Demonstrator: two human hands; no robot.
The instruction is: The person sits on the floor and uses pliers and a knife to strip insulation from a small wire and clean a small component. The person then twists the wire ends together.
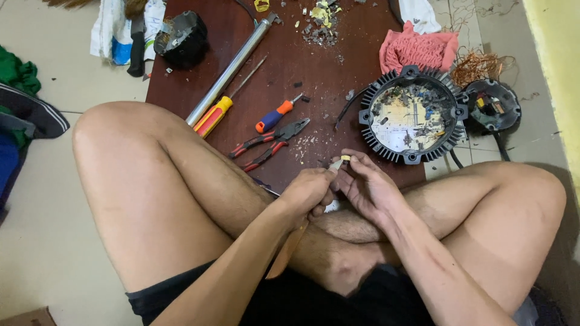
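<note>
Left hand [309,190] clenched round a wooden-handled blade [289,247]; right hand [362,184] pinching a small yellow piece [345,158]. Best kept shallow, edge turned away from fingertips. Pliers [270,143] just beyond.

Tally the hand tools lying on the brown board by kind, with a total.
Screwdrivers: 2, a long one with a red and yellow handle and a short one with an orange and blue handle
Pliers: 1, with red and black handles
Metal tube: 1
Total: 4

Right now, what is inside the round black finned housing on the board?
The finned housing holds a pale circuit board with small components and debris. Whatever lies beneath that board is covered.
</note>
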